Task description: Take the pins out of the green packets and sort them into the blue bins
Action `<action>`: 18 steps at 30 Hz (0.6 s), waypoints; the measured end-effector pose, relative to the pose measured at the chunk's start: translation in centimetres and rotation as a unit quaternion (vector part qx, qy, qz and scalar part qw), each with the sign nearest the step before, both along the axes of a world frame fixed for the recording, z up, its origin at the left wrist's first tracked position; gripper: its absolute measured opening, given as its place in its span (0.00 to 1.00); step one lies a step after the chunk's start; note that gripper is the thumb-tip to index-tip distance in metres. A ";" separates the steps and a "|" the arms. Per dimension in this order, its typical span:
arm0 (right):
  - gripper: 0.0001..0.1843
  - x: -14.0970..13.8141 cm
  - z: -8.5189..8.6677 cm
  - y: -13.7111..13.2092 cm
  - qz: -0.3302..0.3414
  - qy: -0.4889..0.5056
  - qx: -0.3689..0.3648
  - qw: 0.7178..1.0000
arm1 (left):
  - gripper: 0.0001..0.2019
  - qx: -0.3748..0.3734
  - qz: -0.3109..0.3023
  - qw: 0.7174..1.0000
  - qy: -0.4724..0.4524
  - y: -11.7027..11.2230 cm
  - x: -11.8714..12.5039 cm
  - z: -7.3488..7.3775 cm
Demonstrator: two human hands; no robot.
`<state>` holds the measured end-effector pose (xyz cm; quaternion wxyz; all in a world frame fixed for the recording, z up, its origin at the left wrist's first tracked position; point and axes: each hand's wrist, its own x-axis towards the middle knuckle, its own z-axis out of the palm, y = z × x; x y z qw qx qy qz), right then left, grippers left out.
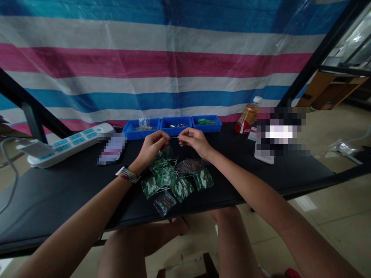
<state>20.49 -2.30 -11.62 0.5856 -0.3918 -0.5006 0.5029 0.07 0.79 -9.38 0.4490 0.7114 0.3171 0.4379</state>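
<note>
My left hand [157, 143] and my right hand [193, 139] face each other above the table, fingers pinched. A thin, light rod [174, 137] spans the small gap between their fingertips; its ends are hidden in the fingers. Under and in front of the hands lies a pile of small clear and greenish plastic packets [182, 188] with slim pieces inside. Among them are loose thin metal pins [173, 159] and a dark packet [164, 202] holding brass-coloured pieces. Just beyond my hands stand three blue bins: the left bin [136, 135], the middle bin [171, 130] and the right bin [208, 127].
A white power strip [84, 138] with a plugged-in adapter [36, 148] lies on the left of the black table [72, 193]. A pixelated flat item [112, 148] is beside it. At right stands a drink bottle [247, 117]. A striped sheet [162, 61] hangs behind.
</note>
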 end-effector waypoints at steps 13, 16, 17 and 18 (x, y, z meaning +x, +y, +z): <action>0.16 -0.2 0.1 0.3 -0.012 -0.025 0.052 0.998 | 0.17 -0.005 -0.014 1.000 0.008 0.2 0.2 -0.5; 0.17 0.0 0.2 0.2 -0.006 0.002 0.015 1.000 | 0.16 -0.002 -0.005 1.000 -0.009 0.2 0.2 -0.6; 0.17 0.1 0.2 0.2 -0.004 0.011 0.001 1.000 | 0.16 -0.002 0.000 1.000 -0.014 0.2 0.2 -0.6; 0.16 0.2 0.3 0.2 -0.004 0.019 -0.010 1.000 | 0.16 -0.002 0.005 1.000 -0.018 0.2 0.2 -0.6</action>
